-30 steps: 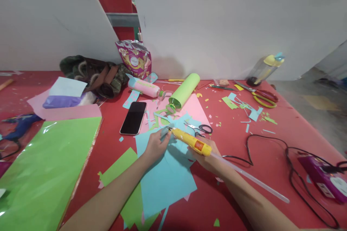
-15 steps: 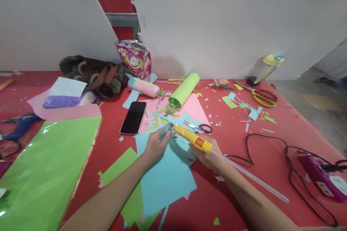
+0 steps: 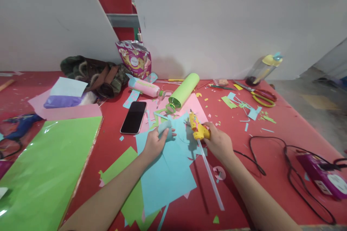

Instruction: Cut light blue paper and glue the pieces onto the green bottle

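My right hand point(image 3: 220, 141) grips a yellow hot glue gun point(image 3: 197, 128), its nozzle pointing away from me. A long clear glue stick point(image 3: 211, 177) sticks out of its back end toward me. Between the fingers of my left hand point(image 3: 155, 144) is a small light blue paper piece point(image 3: 165, 126). Both hands hover over a light blue sheet point(image 3: 168, 177). Small black-handled scissors, mostly hidden, lie behind the glue gun. Past my hands rests a green paper-wrapped tube point(image 3: 184, 91).
A phone point(image 3: 133, 117) lies left of the sheets. Farther left is a pack of green paper point(image 3: 51, 173). At right are large scissors point(image 3: 261, 95), a black cord point(image 3: 287, 166) and a purple power strip point(image 3: 321, 177). A bottle point(image 3: 264, 68) stands by the wall. Paper scraps are scattered around.
My right hand has drawn the glue gun away from the blue paper piece to the right, and turned it so the glue stick points toward me. My left hand stays nearly in place.
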A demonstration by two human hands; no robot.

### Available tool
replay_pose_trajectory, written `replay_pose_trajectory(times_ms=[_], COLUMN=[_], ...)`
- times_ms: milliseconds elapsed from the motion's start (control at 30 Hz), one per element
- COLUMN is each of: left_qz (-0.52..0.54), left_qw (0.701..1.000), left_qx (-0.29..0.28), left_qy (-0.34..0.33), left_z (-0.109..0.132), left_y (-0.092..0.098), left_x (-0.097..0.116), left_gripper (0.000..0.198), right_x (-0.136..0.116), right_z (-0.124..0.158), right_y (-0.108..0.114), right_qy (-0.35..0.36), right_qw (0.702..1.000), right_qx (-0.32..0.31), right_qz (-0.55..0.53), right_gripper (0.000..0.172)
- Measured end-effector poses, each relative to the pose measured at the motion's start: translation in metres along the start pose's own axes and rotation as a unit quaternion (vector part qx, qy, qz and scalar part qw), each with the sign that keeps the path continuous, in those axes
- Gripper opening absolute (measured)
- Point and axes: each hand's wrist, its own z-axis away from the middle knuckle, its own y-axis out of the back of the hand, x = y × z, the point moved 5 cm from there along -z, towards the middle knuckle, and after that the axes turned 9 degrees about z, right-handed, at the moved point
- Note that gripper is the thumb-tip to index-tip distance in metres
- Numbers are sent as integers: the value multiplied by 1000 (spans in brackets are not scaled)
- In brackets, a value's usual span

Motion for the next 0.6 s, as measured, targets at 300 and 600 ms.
replay_pose_trajectory(times_ms=[300,600], left_qz=[125,258], left_qw=[992,960], left_qx=[-9,15], left_qy=[21,106], left_z=[-1,-3], left_y=[3,0], left_x=[7,2], left_gripper=[26,28], right_x=[23,-29], right_z=[-14,13], right_y=[8,18], right_qy=[-35,260], right_qw=[994,933], right_qx=[31,246], right_qz=[100,23], right_gripper=[32,16])
